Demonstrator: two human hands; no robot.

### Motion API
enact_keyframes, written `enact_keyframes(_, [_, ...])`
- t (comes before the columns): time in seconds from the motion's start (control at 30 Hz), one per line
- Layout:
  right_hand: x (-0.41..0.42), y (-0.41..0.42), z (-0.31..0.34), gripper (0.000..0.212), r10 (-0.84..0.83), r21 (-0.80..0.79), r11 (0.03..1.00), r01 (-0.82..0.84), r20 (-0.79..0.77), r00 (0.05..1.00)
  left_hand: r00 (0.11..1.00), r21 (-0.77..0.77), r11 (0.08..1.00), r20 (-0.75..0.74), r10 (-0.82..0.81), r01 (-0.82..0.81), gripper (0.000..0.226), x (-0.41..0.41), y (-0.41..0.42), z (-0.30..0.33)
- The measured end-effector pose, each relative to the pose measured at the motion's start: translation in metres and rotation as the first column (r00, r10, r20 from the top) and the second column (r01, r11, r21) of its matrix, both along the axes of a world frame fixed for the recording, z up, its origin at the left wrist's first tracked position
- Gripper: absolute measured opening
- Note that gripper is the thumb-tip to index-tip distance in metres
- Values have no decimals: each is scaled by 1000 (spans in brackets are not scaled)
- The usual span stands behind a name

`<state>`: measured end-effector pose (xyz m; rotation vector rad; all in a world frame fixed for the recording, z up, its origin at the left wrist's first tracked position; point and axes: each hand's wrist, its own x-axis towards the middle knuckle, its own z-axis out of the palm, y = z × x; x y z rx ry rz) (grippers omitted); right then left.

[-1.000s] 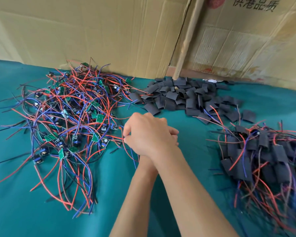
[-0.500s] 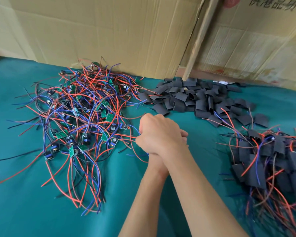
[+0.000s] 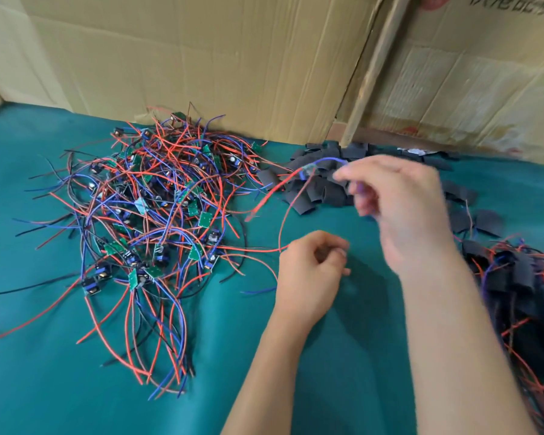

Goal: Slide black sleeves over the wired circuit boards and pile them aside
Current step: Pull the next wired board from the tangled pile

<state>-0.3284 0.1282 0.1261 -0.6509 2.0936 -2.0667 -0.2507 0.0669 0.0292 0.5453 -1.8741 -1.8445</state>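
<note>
**Board in your right hand, sleeves just beyond it**

Your right hand [image 3: 399, 211] is raised over the teal cloth [image 3: 44, 387], blurred by motion, with its fingers curled around the blue lead of one wired circuit board [image 3: 308, 171]. The board itself hangs to the left of your fingertips, small and smeared, so you cannot read which face is up. Its red wires [image 3: 274, 191] trail down and to the left, one of them looping back toward your left hand [image 3: 311, 271].

Your left hand sits lower and nearer to you, fingers curled in. Whether it pinches that red wire or holds nothing is not clear from this view.

The relation that matters: the loose black sleeves [image 3: 314, 196] lie directly beneath and just beyond the hanging board, against the cardboard wall [image 3: 201, 58]. The board's wires run roughly left to right, so a sleeve would likely have to be threaded on along that line. Your left hand looks the freer one to pick up a sleeve, though your right is nearer the pile.

The unsleeved tangle [image 3: 157, 215] is on your left. The finished pile [image 3: 515, 284] is on your right, well apart from it and close to your right forearm.
</note>
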Motion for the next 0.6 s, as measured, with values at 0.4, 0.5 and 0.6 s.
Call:
enact_keyframes(0.4, [44, 71, -63, 16, 67, 250, 961, -117, 200, 978, 973, 639, 750, -227, -28, 171, 17, 3, 2, 18])
enact_keyframes(0.5, [40, 70, -68, 22, 169, 400, 900, -171, 41, 985, 969, 513, 837, -238, -74, 190, 23, 6, 3, 15])
enact_keyframes(0.6, [39, 74, -71, 35, 190, 392, 902, -184, 23, 981, 969, 443, 880, -239, -67, 171, 35, 6, 3, 12])
